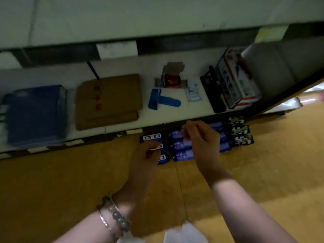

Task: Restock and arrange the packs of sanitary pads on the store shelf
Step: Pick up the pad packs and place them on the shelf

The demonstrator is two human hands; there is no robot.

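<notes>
Several blue packs of pads (182, 154) lie in rows on the yellow floor (70, 181) at mid-frame, just under the white shelf (157, 113); the left hand (147, 153) and right hand (201, 137) hover over them with curled fingers, but blur hides whether either grips anything; flattened cardboard (108, 100) lies on the shelf, centre left.

Both hands are reaching down over rows of blue packs (182, 153) lying below the white shelf (157, 116). The left hand (147, 153), wearing beaded bracelets (114, 218), is hovering at the leftmost column; the right hand (201, 137) is hanging over the middle one. Blur is hiding whether either grips anything. Flattened cardboard (108, 100) is lying on the shelf.
</notes>
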